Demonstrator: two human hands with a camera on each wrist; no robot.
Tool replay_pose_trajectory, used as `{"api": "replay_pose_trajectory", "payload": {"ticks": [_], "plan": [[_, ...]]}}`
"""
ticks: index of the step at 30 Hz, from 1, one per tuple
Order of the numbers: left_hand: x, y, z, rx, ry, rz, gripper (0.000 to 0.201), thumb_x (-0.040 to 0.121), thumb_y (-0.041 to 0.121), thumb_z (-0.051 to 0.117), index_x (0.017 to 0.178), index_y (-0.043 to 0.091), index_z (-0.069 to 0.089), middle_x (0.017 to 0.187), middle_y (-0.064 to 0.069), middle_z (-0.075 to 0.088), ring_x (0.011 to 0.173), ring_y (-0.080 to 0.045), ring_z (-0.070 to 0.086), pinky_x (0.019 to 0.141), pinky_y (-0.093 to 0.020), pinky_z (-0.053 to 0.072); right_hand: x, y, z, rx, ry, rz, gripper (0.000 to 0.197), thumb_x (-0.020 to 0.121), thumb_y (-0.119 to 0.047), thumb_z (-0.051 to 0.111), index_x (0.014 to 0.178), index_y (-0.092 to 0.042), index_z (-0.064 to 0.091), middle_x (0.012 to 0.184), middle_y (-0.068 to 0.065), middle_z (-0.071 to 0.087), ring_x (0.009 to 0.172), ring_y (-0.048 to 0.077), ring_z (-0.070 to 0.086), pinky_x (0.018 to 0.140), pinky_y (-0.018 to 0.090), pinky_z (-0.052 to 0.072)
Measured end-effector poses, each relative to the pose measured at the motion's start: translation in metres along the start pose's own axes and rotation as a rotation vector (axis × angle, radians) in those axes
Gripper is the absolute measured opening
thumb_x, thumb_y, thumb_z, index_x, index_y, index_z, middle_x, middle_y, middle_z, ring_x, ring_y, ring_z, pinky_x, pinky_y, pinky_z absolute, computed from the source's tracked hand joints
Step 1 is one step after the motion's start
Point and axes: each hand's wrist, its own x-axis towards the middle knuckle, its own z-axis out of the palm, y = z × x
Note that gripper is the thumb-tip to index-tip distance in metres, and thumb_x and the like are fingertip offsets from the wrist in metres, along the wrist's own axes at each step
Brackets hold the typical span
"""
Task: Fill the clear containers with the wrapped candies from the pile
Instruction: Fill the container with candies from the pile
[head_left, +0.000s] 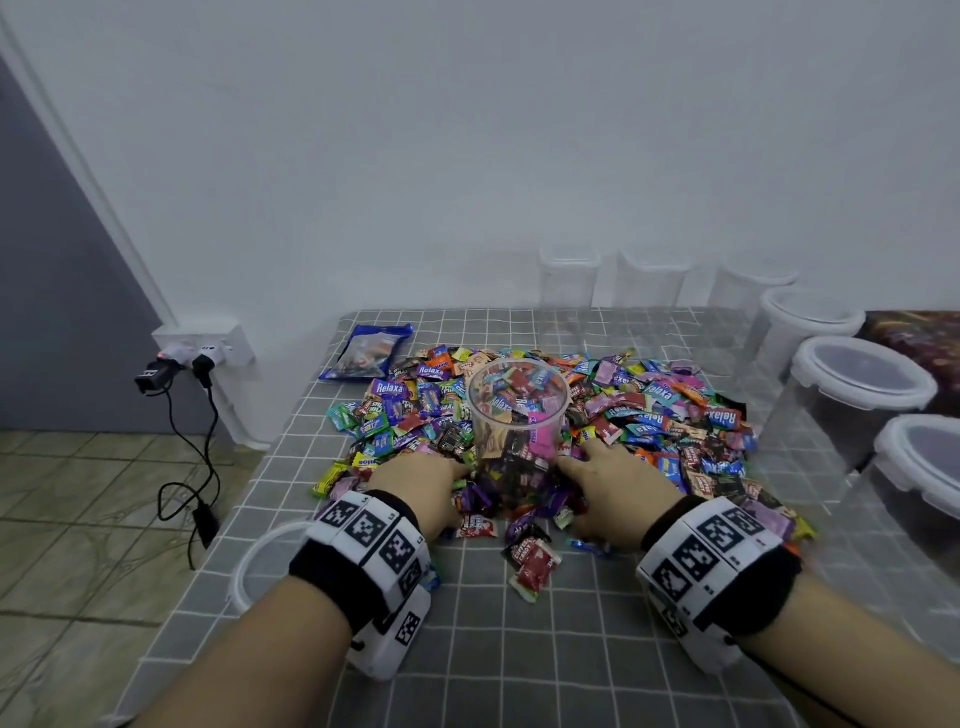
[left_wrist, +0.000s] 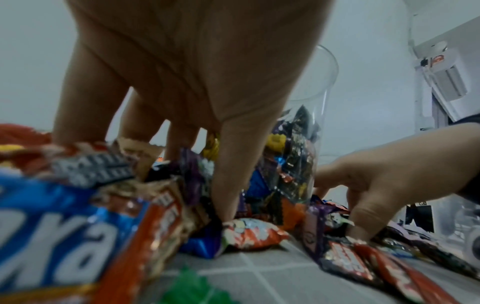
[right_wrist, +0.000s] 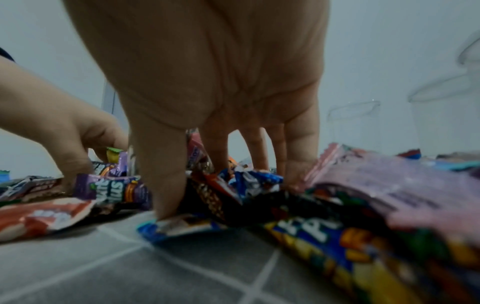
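A clear container (head_left: 517, 410), upright and largely filled with candies, is seen standing in the candy pile (head_left: 649, 415) on the grey checked tabletop (head_left: 519, 649). The left hand (head_left: 423, 480) is placed just left of its base, fingers spread and pressed straight down into the wrappers (left_wrist: 228, 174); nothing is gripped. The right hand (head_left: 615, 475) is placed just right of the base, fingers likewise extended into the pile (right_wrist: 166, 174), nothing enclosed. Empty clear containers (head_left: 569, 283) are ranged along the far and right edges. A lid (head_left: 260, 556) lies near the left wrist.
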Motion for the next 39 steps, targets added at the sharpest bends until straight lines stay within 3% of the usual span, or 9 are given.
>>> {"api": "replay_pose_trajectory", "payload": {"ticks": [3, 6, 9, 15, 25, 29, 31, 36, 39], "plan": [[-0.002, -0.002, -0.001, -0.016, 0.064, -0.03, 0.041, 0.091, 0.025, 0.053, 0.132, 0.028, 0.05, 0.12, -0.004, 0.061, 0.109, -0.026, 0.058, 0.083, -0.037, 0.051, 0.003, 0.0, 0.0, 0.007, 0.049, -0.006, 0.052, 0.092, -0.027, 0.054, 0.141, -0.026, 0.037, 0.125, 0.009, 0.042, 0.112, 0.028, 0.046, 0.088, 0.038, 0.049], [-0.004, -0.003, -0.002, -0.036, 0.115, -0.052, 0.031, 0.091, 0.022, 0.052, 0.122, 0.022, 0.055, 0.114, -0.006, 0.063, 0.106, -0.027, 0.058, 0.081, -0.038, 0.049, 0.005, 0.0, 0.0, 0.004, 0.081, -0.012, 0.046, 0.094, -0.012, 0.044, 0.138, -0.024, 0.043, 0.121, 0.01, 0.047, 0.107, 0.029, 0.05, 0.083, 0.037, 0.05], [-0.005, -0.005, -0.002, -0.069, 0.162, -0.075, 0.025, 0.09, 0.02, 0.052, 0.115, 0.02, 0.056, 0.111, -0.005, 0.064, 0.105, -0.027, 0.058, 0.08, -0.037, 0.049, 0.004, 0.001, -0.001, -0.013, 0.104, -0.02, 0.044, 0.094, -0.007, 0.041, 0.135, -0.023, 0.047, 0.117, 0.009, 0.05, 0.106, 0.028, 0.053, 0.079, 0.034, 0.048], [-0.006, -0.009, -0.002, -0.153, 0.248, -0.092, 0.027, 0.092, 0.027, 0.051, 0.119, 0.026, 0.054, 0.108, -0.003, 0.066, 0.102, -0.026, 0.06, 0.078, -0.036, 0.05, 0.005, 0.0, -0.004, -0.006, 0.121, -0.011, 0.041, 0.093, -0.004, 0.042, 0.13, -0.019, 0.051, 0.115, 0.008, 0.053, 0.106, 0.027, 0.056, 0.083, 0.035, 0.05], [-0.02, -0.012, -0.005, -0.403, 0.433, -0.067, 0.029, 0.092, 0.022, 0.048, 0.118, 0.034, 0.055, 0.12, 0.005, 0.06, 0.105, -0.019, 0.057, 0.081, -0.031, 0.045, 0.004, 0.005, -0.006, 0.039, 0.203, 0.044, 0.033, 0.094, -0.012, 0.043, 0.123, -0.016, 0.056, 0.116, 0.008, 0.052, 0.108, 0.027, 0.053, 0.079, 0.032, 0.046], [-0.021, -0.012, -0.005, -0.428, 0.459, -0.059, 0.033, 0.092, 0.016, 0.044, 0.117, 0.035, 0.055, 0.121, 0.006, 0.058, 0.106, -0.018, 0.056, 0.082, -0.031, 0.048, 0.001, 0.012, 0.001, -0.019, 0.039, 0.033, 0.058, 0.09, -0.039, 0.05, 0.144, -0.029, 0.031, 0.139, 0.002, 0.039, 0.125, 0.025, 0.042, 0.091, 0.036, 0.047], [-0.021, -0.012, -0.005, -0.447, 0.468, -0.054, 0.033, 0.092, 0.015, 0.044, 0.116, 0.035, 0.056, 0.122, 0.006, 0.058, 0.108, -0.018, 0.055, 0.085, -0.033, 0.048, -0.001, 0.014, 0.002, -0.027, -0.011, 0.024, 0.07, 0.087, -0.042, 0.054, 0.148, -0.03, 0.021, 0.143, 0.002, 0.035, 0.127, 0.025, 0.04, 0.095, 0.037, 0.045], [-0.023, -0.011, -0.006, -0.469, 0.488, -0.047, 0.033, 0.092, 0.014, 0.044, 0.115, 0.035, 0.057, 0.122, 0.006, 0.059, 0.107, -0.017, 0.056, 0.084, -0.032, 0.049, 0.002, 0.009, 0.002, -0.016, 0.049, 0.028, 0.05, 0.092, -0.014, 0.048, 0.14, -0.023, 0.036, 0.126, 0.011, 0.043, 0.114, 0.029, 0.049, 0.088, 0.038, 0.049], [-0.025, -0.011, -0.006, -0.498, 0.492, -0.041, 0.034, 0.092, 0.013, 0.044, 0.115, 0.034, 0.058, 0.121, 0.005, 0.059, 0.103, -0.018, 0.057, 0.083, -0.033, 0.049, 0.002, 0.009, -0.001, 0.002, 0.073, 0.03, 0.044, 0.094, -0.009, 0.044, 0.136, -0.02, 0.042, 0.122, 0.011, 0.045, 0.11, 0.029, 0.053, 0.085, 0.035, 0.048]]}}
